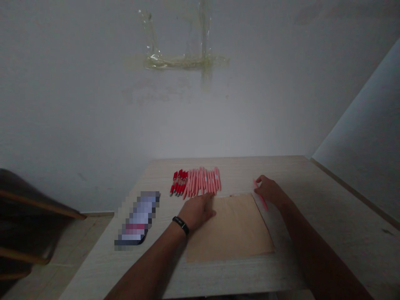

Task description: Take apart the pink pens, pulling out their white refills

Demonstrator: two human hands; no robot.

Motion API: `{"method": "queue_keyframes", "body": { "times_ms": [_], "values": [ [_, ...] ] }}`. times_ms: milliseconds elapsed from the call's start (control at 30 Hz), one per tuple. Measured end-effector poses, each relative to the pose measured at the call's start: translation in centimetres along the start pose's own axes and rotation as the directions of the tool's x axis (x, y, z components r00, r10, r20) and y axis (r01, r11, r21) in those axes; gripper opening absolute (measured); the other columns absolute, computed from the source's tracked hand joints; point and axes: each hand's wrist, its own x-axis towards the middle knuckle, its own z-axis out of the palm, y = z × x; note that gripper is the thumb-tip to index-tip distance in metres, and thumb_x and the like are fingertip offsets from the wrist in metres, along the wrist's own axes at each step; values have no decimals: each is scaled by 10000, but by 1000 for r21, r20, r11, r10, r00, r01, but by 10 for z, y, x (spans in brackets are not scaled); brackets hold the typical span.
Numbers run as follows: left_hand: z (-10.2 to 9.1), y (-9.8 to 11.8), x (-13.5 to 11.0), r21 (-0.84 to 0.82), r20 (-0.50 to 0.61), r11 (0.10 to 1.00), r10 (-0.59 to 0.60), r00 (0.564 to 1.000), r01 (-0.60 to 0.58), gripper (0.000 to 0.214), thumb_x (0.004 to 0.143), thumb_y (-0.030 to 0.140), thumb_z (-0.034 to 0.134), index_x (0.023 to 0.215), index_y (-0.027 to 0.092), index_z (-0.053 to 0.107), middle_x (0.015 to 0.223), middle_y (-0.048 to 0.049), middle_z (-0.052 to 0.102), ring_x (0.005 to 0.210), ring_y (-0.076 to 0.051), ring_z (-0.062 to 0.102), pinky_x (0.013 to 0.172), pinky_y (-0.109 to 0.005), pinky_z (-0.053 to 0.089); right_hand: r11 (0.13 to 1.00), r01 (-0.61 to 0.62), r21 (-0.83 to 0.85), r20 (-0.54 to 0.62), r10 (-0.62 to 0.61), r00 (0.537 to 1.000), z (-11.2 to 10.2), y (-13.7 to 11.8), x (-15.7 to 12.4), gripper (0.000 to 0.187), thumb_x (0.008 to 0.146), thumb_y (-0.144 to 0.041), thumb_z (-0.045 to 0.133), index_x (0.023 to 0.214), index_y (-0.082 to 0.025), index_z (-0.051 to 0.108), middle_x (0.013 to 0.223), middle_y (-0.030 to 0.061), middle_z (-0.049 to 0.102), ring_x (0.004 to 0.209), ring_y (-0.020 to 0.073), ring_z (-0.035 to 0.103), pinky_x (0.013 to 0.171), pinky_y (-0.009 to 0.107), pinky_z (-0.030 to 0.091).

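Head view: the right hand lies knuckles up on the table, fingers curled together around a pink pen. The pen's long axis runs slantwise. One end pokes out past the fingertips, away from the person. The other end trails back toward the wrist, along the thumb side of the hand and just beside the right edge of a brown sheet. Whether the pen rests on the table or is lifted slightly cannot be told.

Across the sheet from that hand, the left hand rests palm down with its fingers flat and close together, gripping nothing. Its fingertips sit on the sheet's far left corner, and a black wristband circles the wrist.

Just beyond the left fingertips lies a row of pink pens, packed side by side — each pointing away from the person, roughly parallel to one another. To the outer side of that row, touching it, is a smaller cluster of red pens lying the same way.

Further out from the left wrist, near the table's left edge, lies a blurred oblong object. Beyond the edge stands a dark chair.
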Motion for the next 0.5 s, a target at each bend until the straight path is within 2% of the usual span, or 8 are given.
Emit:
{"method": "queue_keyframes", "body": {
  "times_ms": [200,500],
  "values": [
    [-1,2,1,-62,-50,998,-17,999,14,565,757,374,704,1292,251,574,1022,-88,698,927,-261,640,759,-307,419,998,58,-15,47,-57,997,3,2,-1,414,742,-215,679,1130,-135,561,899,104,688,767,196,638,640,258,384],
    [-3,1,0,-78,-82,997,18,997,-25,491,791,403,674,1251,242,607,1033,-77,694,933,-246,633,754,-299,415,997,50,-57,47,-47,998,3,3,-1,417,759,-272,685,1134,-129,573,951,125,693,838,222,645,679,272,397]
  ]
}}
